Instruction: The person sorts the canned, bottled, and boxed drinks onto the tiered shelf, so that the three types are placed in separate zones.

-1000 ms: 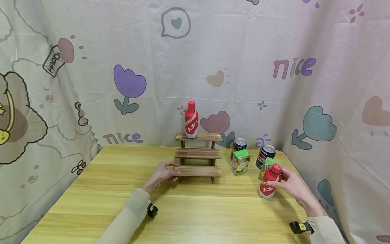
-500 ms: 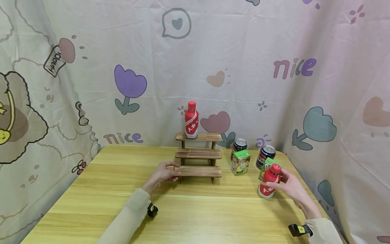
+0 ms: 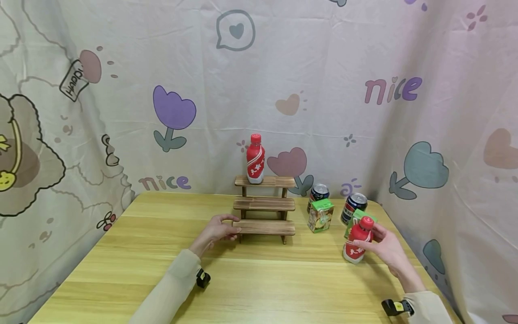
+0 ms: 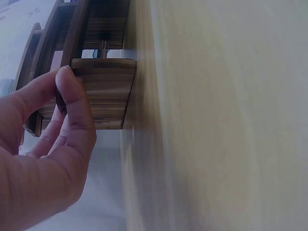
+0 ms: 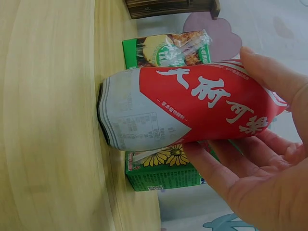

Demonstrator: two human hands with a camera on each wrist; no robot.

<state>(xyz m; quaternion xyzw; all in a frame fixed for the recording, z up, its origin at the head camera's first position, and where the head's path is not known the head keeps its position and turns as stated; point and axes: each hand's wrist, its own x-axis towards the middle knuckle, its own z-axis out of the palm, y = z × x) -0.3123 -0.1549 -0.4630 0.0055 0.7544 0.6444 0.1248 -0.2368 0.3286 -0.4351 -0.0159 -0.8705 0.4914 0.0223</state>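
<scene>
I have the right hand gripping a tilted red-and-white Tianfu Cola bottle before a green drink carton, at the tabletop's right; the left hand pinches the wooden rack's lowest step.

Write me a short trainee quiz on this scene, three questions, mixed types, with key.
1. Multiple choice: which tier of the rack bears the shelved bottle?
A) Bottom
B) Middle
C) Top

2. True or false: the left hand grips the rack while the right hand holds the other bottle.

3. Count: in the head view, how many cans stand behind the cartons?

Key:
1. C
2. True
3. Two, one behind each carton
</scene>
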